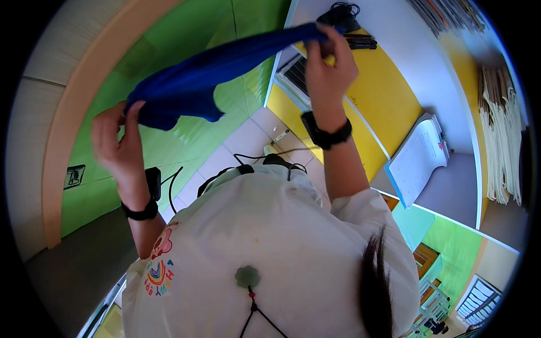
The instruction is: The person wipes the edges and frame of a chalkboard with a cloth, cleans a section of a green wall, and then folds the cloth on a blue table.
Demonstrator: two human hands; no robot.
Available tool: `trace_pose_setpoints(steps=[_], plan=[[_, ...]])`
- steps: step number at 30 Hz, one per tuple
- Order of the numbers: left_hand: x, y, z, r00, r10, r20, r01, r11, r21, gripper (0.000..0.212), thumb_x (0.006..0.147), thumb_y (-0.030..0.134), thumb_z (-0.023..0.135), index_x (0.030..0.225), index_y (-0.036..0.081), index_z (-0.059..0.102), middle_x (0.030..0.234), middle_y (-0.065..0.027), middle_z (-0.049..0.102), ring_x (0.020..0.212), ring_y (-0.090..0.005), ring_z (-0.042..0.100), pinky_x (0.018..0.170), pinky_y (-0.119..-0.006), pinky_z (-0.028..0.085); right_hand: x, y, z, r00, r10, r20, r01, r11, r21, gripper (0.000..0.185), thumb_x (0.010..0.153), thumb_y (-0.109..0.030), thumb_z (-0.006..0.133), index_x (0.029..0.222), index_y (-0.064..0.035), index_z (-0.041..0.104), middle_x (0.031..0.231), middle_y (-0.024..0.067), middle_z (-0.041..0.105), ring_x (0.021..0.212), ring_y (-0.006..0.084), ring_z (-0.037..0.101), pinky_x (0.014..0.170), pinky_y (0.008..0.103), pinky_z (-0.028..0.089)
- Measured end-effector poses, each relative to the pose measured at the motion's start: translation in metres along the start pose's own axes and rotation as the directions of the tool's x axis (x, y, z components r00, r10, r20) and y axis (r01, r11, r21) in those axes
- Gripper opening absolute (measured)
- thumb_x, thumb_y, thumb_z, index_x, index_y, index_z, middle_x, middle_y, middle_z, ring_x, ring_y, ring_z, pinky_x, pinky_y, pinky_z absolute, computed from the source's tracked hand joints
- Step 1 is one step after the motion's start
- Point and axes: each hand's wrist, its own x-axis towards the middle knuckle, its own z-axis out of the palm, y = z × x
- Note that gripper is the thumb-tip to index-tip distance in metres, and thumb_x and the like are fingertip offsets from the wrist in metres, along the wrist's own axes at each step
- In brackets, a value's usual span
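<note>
A dark blue cloth hangs stretched in the air between my two hands. My left hand pinches its lower left end between thumb and fingers. Higher up and to the right, my right hand grips the opposite end of it. The cloth slants upward to the right, and its lower edge dangles loose near the left end. Black bands with small dark devices are strapped to both wrists. What the cloth is exactly, the frame does not settle.
A yellow and white shelf unit on the right holds an open notebook, stacked papers, pens and a black corded item. A green wall stands at left. Black cables run near my waist above the tiled floor.
</note>
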Motion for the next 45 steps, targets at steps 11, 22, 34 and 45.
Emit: trace_pose_setpoints(steps=[11,22,34,45], plan=[[-0.04,-0.061,-0.073,0.581,-0.788,-0.204,0.705,0.612,-0.359,0.031,0.097,0.027,0.064,0.112,0.001,0.06,0.057,-0.0037,0.059,0.05,-0.004,0.05,0.048,-0.02,0.033,0.009,-0.116,0.172,0.688,-0.716,0.116,0.691,0.696,0.194,0.08,0.068,-0.015,0.071,0.141,-0.0035,0.042,0.133,0.0329,0.035,0.127,0.0543,0.034,0.108,0.0689,0.022],[-0.021,-0.114,-0.118,0.935,-0.334,-0.114,0.353,0.879,0.321,0.041,0.102,0.017,0.044,0.142,0.007,0.046,0.138,-0.0227,0.047,0.127,-0.0397,0.042,0.107,-0.049,0.029,-0.091,-0.19,0.216,0.282,-0.911,0.302,0.699,0.41,0.586,0.057,0.082,-0.022,0.063,0.137,-0.015,0.049,0.152,0.0176,0.037,0.137,0.028,0.041,0.089,0.0397,0.046],[-0.032,-0.135,-0.075,0.976,-0.09,-0.198,0.127,0.975,0.183,0.034,0.099,0.005,0.046,0.132,-0.004,0.05,0.128,-0.023,0.056,0.124,-0.0409,0.048,0.111,-0.05,0.028,0.031,-0.185,0.17,0.758,-0.65,0.061,0.633,0.754,0.174,0.084,0.075,-0.012,0.055,0.151,0.0024,0.022,0.14,0.041,0.028,0.136,0.0581,0.018,0.113,0.065,0.01],[0.011,-0.061,-0.024,0.986,-0.163,-0.039,0.167,0.926,0.338,0.039,0.092,0.01,0.051,0.129,-0.004,0.05,0.105,-0.0213,0.057,0.1,-0.0395,0.051,0.092,-0.05,0.038,0.033,-0.189,0.172,0.516,-0.753,0.408,0.767,0.618,0.17,0.091,0.075,-0.02,0.067,0.154,-0.0115,0.022,0.143,0.028,0.038,0.141,0.0435,0.027,0.115,0.0532,0.021]])
